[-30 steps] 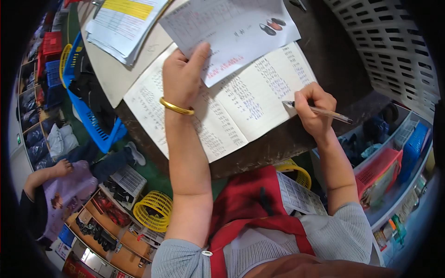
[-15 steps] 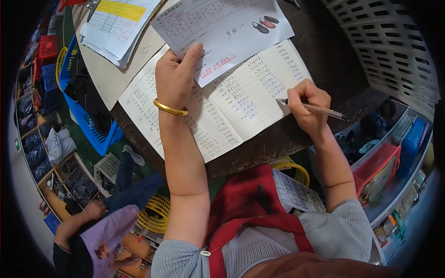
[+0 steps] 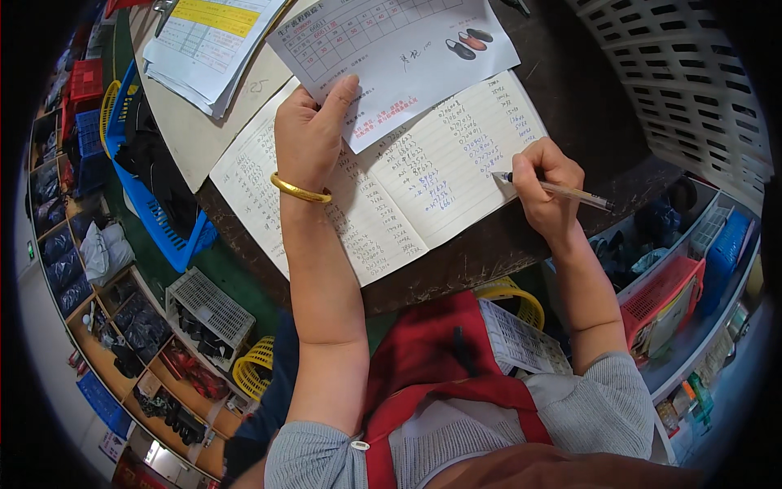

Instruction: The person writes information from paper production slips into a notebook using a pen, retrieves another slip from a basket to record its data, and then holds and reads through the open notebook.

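Observation:
An open ruled notebook (image 3: 440, 213) with handwritten columns lies on the dark table before me. My left hand (image 3: 314, 138), with a gold bangle (image 3: 300, 190) at the wrist, grips a printed sheet (image 3: 399, 77) by its lower left edge. That sheet bears a table and pictures of shoes, and covers the upper part of both notebook pages. In my right hand (image 3: 551, 191) is a slim pen (image 3: 580, 196), its tip at the right page beside the lowest entries of a column. My right hand rests near the page's right edge.
A clipped stack of papers (image 3: 195, 61) lies at the table's far left. A white plastic crate (image 3: 676, 90) stands at the far right. Blue baskets (image 3: 159, 216), yellow baskets (image 3: 254, 367) and compartment shelves (image 3: 155, 359) surround the worn dark table (image 3: 391, 297).
The pen tip has shifted slightly right along the page with my right hand. My left hand keeps its grip on the sheet. A person at the lower left has moved mostly out of sight.

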